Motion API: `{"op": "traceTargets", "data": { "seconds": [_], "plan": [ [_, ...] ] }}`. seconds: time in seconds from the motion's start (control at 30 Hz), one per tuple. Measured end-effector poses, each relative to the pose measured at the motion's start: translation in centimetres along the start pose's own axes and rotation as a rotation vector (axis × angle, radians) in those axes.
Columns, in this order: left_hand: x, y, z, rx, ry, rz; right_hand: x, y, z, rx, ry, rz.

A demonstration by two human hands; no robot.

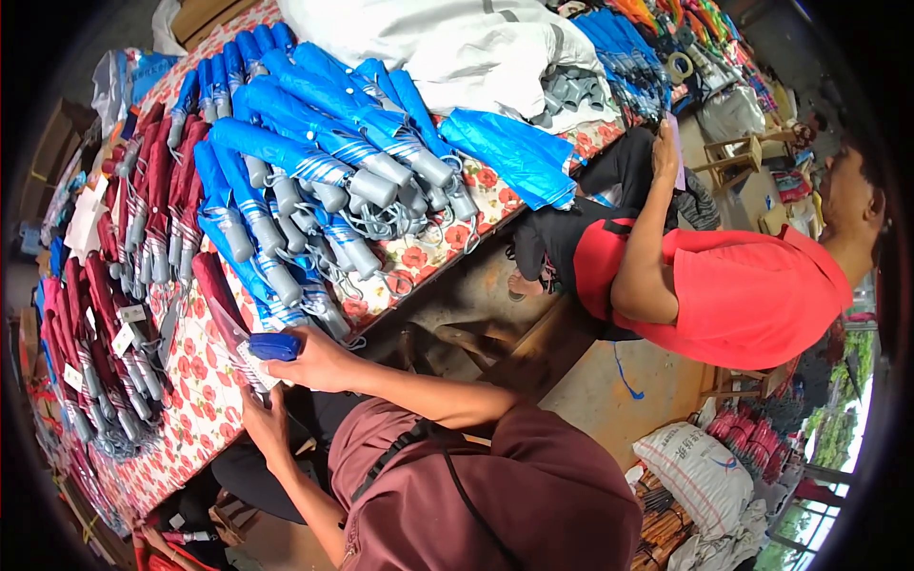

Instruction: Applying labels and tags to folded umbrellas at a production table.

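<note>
A maroon folded umbrella (221, 295) lies slanted across the near edge of the table, and a pale dotted strip shows near its lower end. My left hand (265, 419) is closed around that lower end. Just above it, my right hand (319, 360) grips a small dark blue stapler-like tool (274, 345), held against the umbrella beside the pale strip. The tool's underside and the part of the umbrella inside my left fingers are hidden. Blue folded umbrellas (286, 152) with grey handles are heaped beyond my right hand.
More maroon umbrellas (157, 190), some with white tags, lie along the left of the flower-patterned tablecloth (195, 381). A white sack (419, 48) sits at the back. To the right sits a person in a red shirt (752, 295); a stuffed woven sack (695, 476) stands on the floor.
</note>
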State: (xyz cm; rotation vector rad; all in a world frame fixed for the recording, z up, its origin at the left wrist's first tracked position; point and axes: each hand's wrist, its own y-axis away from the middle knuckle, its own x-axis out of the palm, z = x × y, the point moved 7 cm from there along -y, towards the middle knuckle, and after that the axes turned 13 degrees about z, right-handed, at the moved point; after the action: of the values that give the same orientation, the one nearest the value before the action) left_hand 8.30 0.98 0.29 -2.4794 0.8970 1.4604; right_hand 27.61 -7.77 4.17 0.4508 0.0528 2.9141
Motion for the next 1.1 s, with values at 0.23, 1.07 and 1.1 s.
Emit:
{"op": "traceTargets", "data": {
  "seconds": [0.23,1.07,1.1],
  "plan": [
    [-0.3,1.4,-0.7,-0.065,0.080,0.115,0.1,0.1,-0.6,0.075,0.081,-0.034],
    [0.2,3.8,0.4,-0.192,0.368,0.296,4.1,-2.2,-3.2,0.125,0.066,0.040],
    [0.5,3.9,0.4,-0.164,0.354,0.303,4.0,-2.2,-3.0,0.120,0.075,0.031]
  ]
}}
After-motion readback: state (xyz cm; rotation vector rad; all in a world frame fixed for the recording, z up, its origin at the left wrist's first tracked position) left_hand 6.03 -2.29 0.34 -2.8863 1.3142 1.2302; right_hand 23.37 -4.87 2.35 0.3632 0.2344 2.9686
